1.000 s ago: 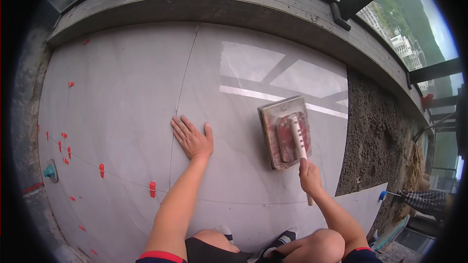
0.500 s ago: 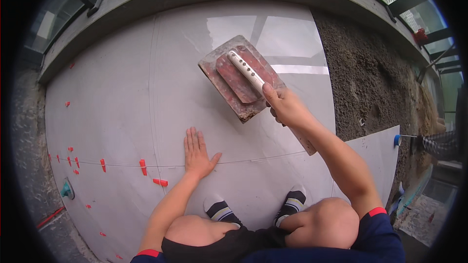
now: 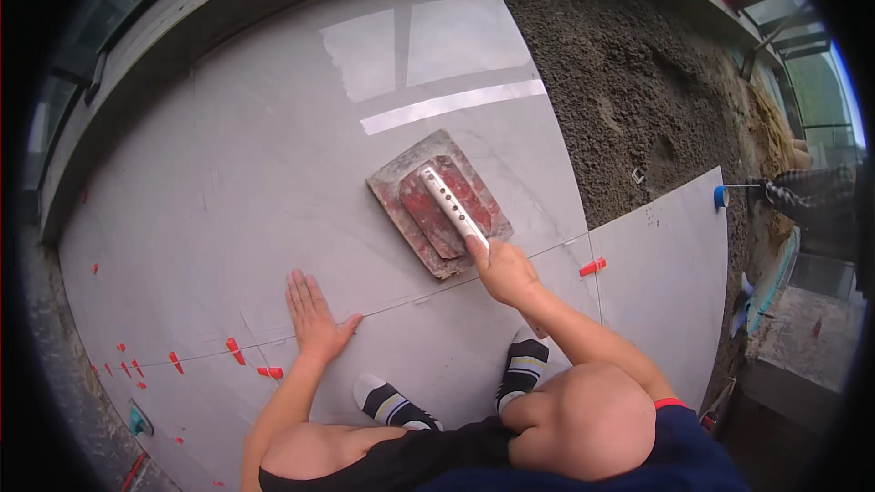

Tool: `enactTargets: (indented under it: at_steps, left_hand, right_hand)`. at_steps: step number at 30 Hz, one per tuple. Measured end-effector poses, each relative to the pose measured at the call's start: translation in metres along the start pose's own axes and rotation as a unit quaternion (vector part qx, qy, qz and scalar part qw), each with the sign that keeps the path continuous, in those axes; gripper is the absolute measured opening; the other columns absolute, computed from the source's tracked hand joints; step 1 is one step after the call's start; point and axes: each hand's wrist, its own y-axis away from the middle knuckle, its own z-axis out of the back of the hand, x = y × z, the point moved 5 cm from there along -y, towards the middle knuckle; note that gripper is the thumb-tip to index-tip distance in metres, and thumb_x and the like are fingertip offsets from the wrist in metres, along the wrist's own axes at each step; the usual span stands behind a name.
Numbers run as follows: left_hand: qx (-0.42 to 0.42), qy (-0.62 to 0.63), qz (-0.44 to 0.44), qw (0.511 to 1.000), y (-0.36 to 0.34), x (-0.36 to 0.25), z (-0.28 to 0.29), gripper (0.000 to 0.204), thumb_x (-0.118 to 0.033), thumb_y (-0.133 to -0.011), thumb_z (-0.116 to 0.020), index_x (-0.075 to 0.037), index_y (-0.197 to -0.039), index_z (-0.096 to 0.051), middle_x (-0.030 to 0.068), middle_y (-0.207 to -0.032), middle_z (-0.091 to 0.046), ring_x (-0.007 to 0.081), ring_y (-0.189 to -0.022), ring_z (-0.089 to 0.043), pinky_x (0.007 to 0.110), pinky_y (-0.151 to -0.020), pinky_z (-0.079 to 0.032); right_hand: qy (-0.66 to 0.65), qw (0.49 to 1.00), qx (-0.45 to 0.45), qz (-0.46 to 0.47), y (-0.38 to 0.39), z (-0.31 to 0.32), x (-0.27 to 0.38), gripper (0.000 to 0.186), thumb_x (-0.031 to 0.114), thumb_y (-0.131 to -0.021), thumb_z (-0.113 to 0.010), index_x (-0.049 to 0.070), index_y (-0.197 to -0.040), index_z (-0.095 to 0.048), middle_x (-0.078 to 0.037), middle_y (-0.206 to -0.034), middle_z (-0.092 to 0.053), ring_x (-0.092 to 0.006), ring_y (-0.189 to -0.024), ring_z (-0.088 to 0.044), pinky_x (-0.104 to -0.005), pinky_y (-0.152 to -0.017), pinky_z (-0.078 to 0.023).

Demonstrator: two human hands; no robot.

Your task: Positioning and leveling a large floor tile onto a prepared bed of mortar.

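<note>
Tamper (image 3: 415, 210) looks heavy, stiff; best held by its handle (image 3: 447, 200), toward 5 o'clock, where the right hand (image 3: 509, 275) grips; left hand (image 3: 316, 323), between 7 and 8 o'clock, lies flat.

A hand could slide across the tile (image 3: 301, 182) between the left hand (image 3: 314, 323), flat at its lower edge, and the float (image 3: 434, 210), or beyond the float toward the far edge. The float and right hand (image 3: 506, 273) block the lower right. Wedges (image 3: 235, 351) sit left of the left hand, another by the lower-right corner; feet (image 3: 522, 367) narrow the near side.
</note>
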Motion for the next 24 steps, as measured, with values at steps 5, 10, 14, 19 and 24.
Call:
enactTargets:
  at_steps: [5,10,14,19,24]
  left_hand:
    - [-0.018,0.007,-0.020,1.000,0.005,-0.013,0.006,0.121,-0.049,-0.077,-0.076,0.008,-0.155,-0.004,0.0304,-0.163,-0.002,0.0449,-0.152,0.000,0.053,-0.123,-0.003]
    - [-0.005,-0.014,0.007,1.000,0.007,-0.012,0.004,0.119,-0.048,-0.079,-0.074,0.008,-0.155,-0.003,0.0282,-0.164,0.000,0.0427,-0.153,0.000,0.053,-0.123,-0.002]
    - [-0.012,-0.031,-0.022,0.999,0.005,-0.008,0.000,0.118,-0.052,-0.081,-0.071,0.009,-0.155,-0.003,0.0285,-0.164,0.000,0.0432,-0.153,0.001,0.053,-0.123,-0.003]
    - [-0.030,-0.034,-0.049,0.998,0.004,-0.010,0.001,0.116,-0.062,-0.084,-0.063,0.009,-0.155,-0.004,0.0288,-0.164,-0.001,0.0442,-0.152,0.000,0.054,-0.123,-0.004]
    - [-0.004,-0.033,-0.015,0.999,0.006,-0.010,0.001,0.117,-0.059,-0.083,-0.066,0.008,-0.156,-0.004,0.0303,-0.163,-0.003,0.0444,-0.152,-0.001,0.054,-0.122,-0.004]
  right_hand:
    - [-0.087,0.993,0.051,0.067,0.008,0.019,0.028,0.073,0.061,-0.103,-0.032,-0.004,-0.102,-0.067,-0.027,-0.094,-0.069,-0.0436,-0.094,-0.067,-0.0513,-0.084,-0.051]
    - [-0.156,0.980,0.042,0.118,0.040,0.097,0.049,0.070,0.059,-0.103,-0.036,-0.004,-0.097,-0.065,-0.025,-0.081,-0.068,-0.0436,-0.082,-0.067,-0.0493,-0.075,-0.051]
    - [-0.215,0.943,-0.110,0.230,0.095,0.170,0.025,0.064,0.057,-0.104,-0.035,-0.002,-0.096,-0.058,-0.023,-0.069,-0.064,-0.0434,-0.072,-0.066,-0.0507,-0.068,-0.050]
    - [-0.189,0.965,-0.167,0.072,0.093,0.109,-0.028,0.061,0.057,-0.104,-0.033,0.002,-0.099,-0.056,-0.024,-0.076,-0.066,-0.0447,-0.072,-0.065,-0.0535,-0.067,-0.050]
    - [-0.134,0.991,0.021,-0.020,0.019,0.040,-0.021,0.066,0.053,-0.105,-0.032,-0.003,-0.099,-0.066,-0.027,-0.090,-0.069,-0.0472,-0.086,-0.066,-0.0534,-0.078,-0.051]
